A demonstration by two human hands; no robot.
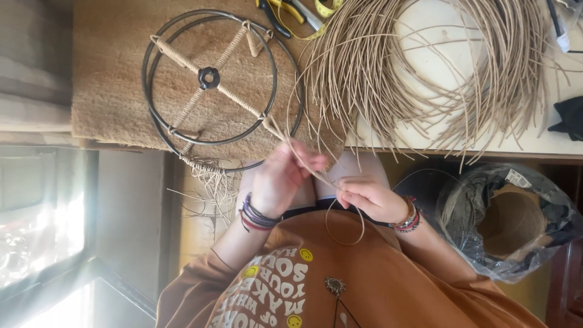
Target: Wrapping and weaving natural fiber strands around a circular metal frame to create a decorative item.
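I am pinching a thin cane strand (306, 167) in my left hand (280, 179), grip closed, keeping it taut off the wire frame (209, 79) on the counter (109, 91); my right hand (370, 197) is gripping its looped tail.

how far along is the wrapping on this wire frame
Done: the four spokes of the metal frame look wrapped. In hand: the left hand and right hand pinch a cane strand near the rim. Left: the rings are mostly bare metal, and the cane bundle lies loose.
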